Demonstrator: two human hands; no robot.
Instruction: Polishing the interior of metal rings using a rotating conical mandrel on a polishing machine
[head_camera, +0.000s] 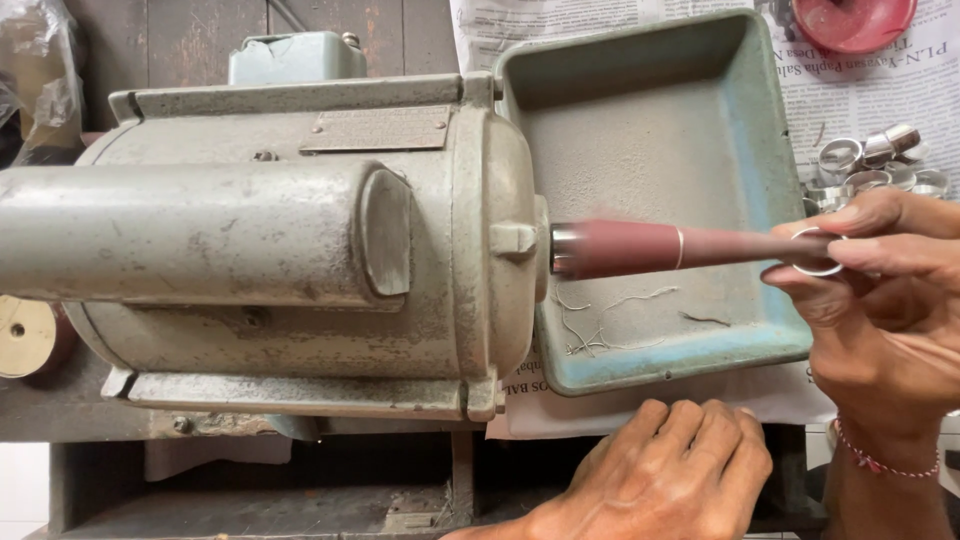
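Note:
A grey electric motor (280, 240) lies across the bench, with a dark red tapered spindle (650, 247) sticking out to the right over a blue-green metal tray (770, 180). My right hand (880, 300) pinches a small silver ring (822, 250) at the spindle's narrow tip. Another thin ring (680, 247) sits partway along the spindle. My left hand (670, 470) rests palm down on the bench edge below the tray, fingers together, holding nothing.
Several silver rings (870, 165) are piled on newspaper right of the tray. A red round lid (850, 20) lies at the top right. Thin threads and dust lie in the tray bottom. A pale disc (22, 335) sits at the far left.

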